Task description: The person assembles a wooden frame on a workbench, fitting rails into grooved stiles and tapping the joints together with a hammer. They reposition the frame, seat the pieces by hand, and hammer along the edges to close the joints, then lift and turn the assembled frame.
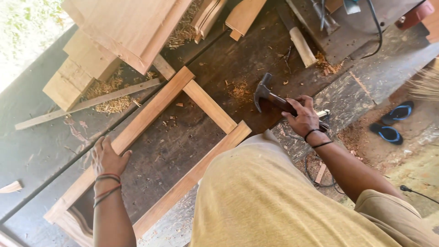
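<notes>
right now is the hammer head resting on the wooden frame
No, the hammer in the right hand is raised over the dark bench, clear of the wooden frame that the left hand presses on.

Left hand (107, 158) flat, fingers spread — right hand (302, 118) fisted, gripping

Daylight is even and fairly bright over the dark worktop (192, 137), with soft, short shadows under the frame (151, 110). The top left corner is blown out to white glare. Sun falls harder on the ground at right. Focus is sharp mid-picture; straight edges bend slightly towards the borders.
</notes>
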